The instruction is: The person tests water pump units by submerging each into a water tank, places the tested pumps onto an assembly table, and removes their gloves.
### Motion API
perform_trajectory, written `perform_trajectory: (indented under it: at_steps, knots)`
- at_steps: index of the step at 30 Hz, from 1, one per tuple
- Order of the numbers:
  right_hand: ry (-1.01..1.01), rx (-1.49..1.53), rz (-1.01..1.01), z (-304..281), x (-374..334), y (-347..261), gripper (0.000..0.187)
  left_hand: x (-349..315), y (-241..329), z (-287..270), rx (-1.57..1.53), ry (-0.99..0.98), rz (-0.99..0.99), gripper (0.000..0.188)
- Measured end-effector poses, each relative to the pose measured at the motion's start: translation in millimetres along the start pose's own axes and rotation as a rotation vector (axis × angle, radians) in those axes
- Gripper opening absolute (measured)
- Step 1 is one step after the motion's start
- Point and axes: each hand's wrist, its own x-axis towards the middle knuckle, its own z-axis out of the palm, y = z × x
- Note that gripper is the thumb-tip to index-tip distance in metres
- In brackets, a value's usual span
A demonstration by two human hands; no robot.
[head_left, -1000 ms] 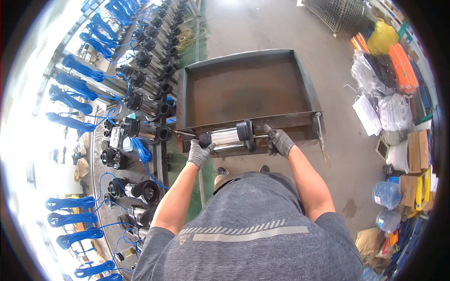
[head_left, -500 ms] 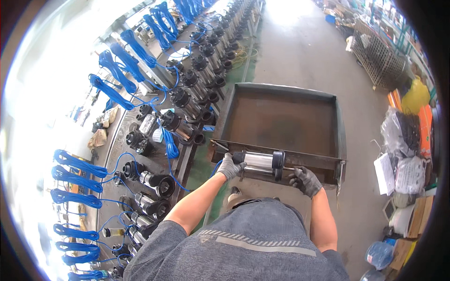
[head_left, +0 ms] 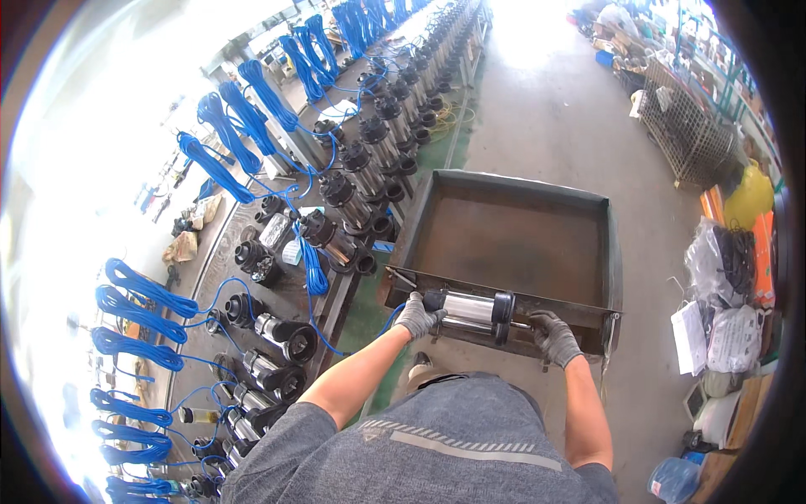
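A steel-bodied pump [head_left: 470, 308] with black ends lies on its side across the near edge of a metal tank [head_left: 606, 244]. My left hand [head_left: 417, 317], in a grey glove, is closed round its black left end, where a blue cable trails off. From the black flange [head_left: 504, 317] at the pump's right end, a thin metal shaft [head_left: 522, 325] sticks out. My right hand [head_left: 556, 338], also gloved, has its fingers curled at the tip of that shaft; its fingertips are partly hidden.
To the left, a workbench [head_left: 332, 311] carries several upright pumps [head_left: 342, 197] in a long row and others lying down. Blue cable coils [head_left: 214, 164] hang beyond them. At the right stand a wire basket [head_left: 684, 126], plastic bags [head_left: 732, 336] and a water jug [head_left: 674, 479].
My right hand has turned, with the back of the glove and its wrist now lower beside the shaft. The left hand keeps its hold on the pump. The whole view has shifted slightly.
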Motion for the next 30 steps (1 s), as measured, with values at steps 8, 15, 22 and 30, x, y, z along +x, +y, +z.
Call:
perform_trajectory:
  at_steps: [8, 15, 22, 30]
  knots:
    - [-0.028, 0.632, 0.779, 8, 8, -19, 0.031, -9, 20, -9, 0.045, -0.03, -0.023, 0.061]
    - [-0.095, 0.229, 0.201, 1, -3, -7, 0.033, -5, 10, -4, -0.089, -0.042, -0.011, 0.058]
    - [-0.332, 0.345, 0.44, -3, 10, 14, 0.051, 1, 6, 1, -0.113, -0.062, -0.022, 0.059]
    - [-0.137, 0.251, 0.544, 1, 11, -27, 0.041, -1, 6, -2, -0.035, -0.043, -0.007, 0.059]
